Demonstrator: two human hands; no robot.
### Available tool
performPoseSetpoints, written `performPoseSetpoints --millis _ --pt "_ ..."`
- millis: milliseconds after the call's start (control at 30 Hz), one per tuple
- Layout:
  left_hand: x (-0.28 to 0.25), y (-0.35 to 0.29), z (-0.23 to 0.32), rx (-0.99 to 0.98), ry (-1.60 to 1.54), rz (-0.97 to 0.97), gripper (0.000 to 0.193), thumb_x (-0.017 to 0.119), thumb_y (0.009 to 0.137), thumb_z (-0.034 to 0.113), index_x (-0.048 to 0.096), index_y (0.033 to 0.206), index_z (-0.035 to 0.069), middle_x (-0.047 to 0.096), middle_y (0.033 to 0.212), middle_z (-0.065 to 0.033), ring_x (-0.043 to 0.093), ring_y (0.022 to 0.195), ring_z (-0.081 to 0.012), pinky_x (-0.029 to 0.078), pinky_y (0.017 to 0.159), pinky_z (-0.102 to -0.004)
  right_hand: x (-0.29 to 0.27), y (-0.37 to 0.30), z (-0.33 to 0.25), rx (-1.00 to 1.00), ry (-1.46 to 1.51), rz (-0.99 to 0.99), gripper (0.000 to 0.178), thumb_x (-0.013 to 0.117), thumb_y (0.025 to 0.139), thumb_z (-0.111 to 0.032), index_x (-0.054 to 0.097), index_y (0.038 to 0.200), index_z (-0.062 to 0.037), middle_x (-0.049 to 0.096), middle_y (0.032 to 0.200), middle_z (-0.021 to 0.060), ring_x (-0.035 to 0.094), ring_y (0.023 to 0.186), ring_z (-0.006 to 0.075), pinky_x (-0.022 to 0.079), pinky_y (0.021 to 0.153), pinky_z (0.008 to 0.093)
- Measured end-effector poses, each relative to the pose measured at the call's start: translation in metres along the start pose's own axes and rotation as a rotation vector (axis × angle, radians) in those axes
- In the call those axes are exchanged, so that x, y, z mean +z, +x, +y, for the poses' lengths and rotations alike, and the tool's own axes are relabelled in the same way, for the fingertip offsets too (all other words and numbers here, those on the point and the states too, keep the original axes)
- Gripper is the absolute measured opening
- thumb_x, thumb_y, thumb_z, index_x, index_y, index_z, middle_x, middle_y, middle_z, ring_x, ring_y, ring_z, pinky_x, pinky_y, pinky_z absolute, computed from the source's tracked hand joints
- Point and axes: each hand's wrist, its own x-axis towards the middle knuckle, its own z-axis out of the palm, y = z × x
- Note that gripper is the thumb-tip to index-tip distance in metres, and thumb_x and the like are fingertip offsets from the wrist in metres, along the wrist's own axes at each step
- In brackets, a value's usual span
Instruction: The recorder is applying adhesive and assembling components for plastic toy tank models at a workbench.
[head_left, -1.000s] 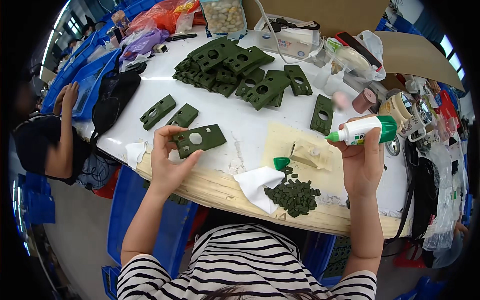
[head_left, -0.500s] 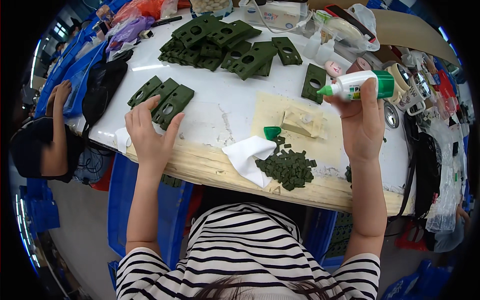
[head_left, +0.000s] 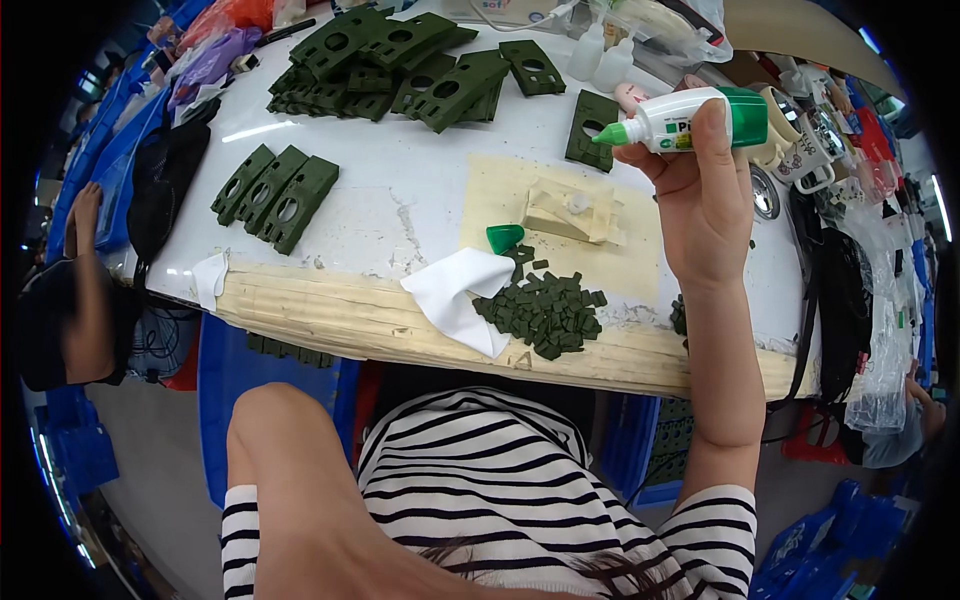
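My right hand is closed round a white and green glue bottle, held sideways above the right part of the table. Its pale green nozzle points left, over a dark green slotted plate. My left forearm is bent back toward me, and its hand is out of sight below the picture's lower edge. Three dark green plates with round holes lie side by side on the left of the table. A green cap sits beside a white cloth and a heap of small dark green pieces.
A large pile of dark green plates lies at the back. A tape-covered block sits on a yellowish sheet in the middle. White bottles and a mug stand on the right. At the far left another person's arm shows.
My left hand has left the three plates and gone back toward me, out of view. My right hand still holds the glue bottle. The view has shifted slightly.
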Motion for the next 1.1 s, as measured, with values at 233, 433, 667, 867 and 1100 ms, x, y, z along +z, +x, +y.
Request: performPoseSetpoints --millis 233,433,667,867,1100 --pt "-0.064 -0.051 -0.046 -0.346 0.813 0.18 0.067 0.079 0.07 0.028 0.053 0.121 -0.006 0.06 0.108 -0.0201 0.061 0.095 -0.0282 0.049 0.082 -0.0345 -0.001 0.001 0.0 -0.016 0.049 0.047 0.036 0.048 0.097 -0.035 0.05 0.115 -0.0031 0.063 0.108 0.0178 0.065 0.091 0.0204 0.056 0.078 0.0358" --pt "-0.113 -0.107 -0.091 -0.443 1.089 0.157 0.073 0.084 0.064 0.027 0.052 0.122 -0.005 0.06 0.107 -0.0197 0.061 0.095 -0.0284 0.049 0.082 -0.0345 -0.002 0.002 -0.001 -0.006 0.019 0.025 0.037 0.051 0.096 -0.036 0.054 0.111 -0.0019 0.064 0.106 0.0152 0.064 0.09 0.0201 0.056 0.077 0.0363" --pt "-0.119 -0.119 -0.1 -0.449 1.13 0.161 0.081 0.089 0.057 0.025 0.051 0.122 -0.003 0.059 0.105 -0.0192 0.062 0.094 -0.0287 0.05 0.081 -0.0346 0.0 0.001 0.003 -0.012 0.031 0.04 0.036 0.05 0.097 -0.036 0.056 0.108 -0.0022 0.065 0.105 0.0155 0.065 0.091 0.0204 0.056 0.077 0.0365" --pt "-0.112 -0.113 -0.1 -0.41 1.05 0.233 0.08 0.09 0.057 0.024 0.052 0.121 -0.002 0.059 0.104 -0.0173 0.062 0.094 -0.026 0.051 0.081 -0.0336 -0.01 0.005 0.008 0.002 0.044 0.031 0.037 0.046 0.098 -0.037 0.057 0.107 -0.003 0.067 0.1 0.0162 0.066 0.085 0.0201 0.055 0.078 0.0347" --pt "-0.12 -0.118 -0.096 -0.535 0.978 0.148 0.082 0.09 0.057 0.023 0.05 0.124 -0.002 0.058 0.105 -0.0176 0.061 0.095 -0.0283 0.05 0.082 -0.0358 -0.003 0.002 0.007 0.007 0.038 0.059 0.039 0.048 0.097 -0.037 0.056 0.109 -0.0016 0.066 0.103 0.016 0.065 0.086 0.0191 0.055 0.077 0.0342"
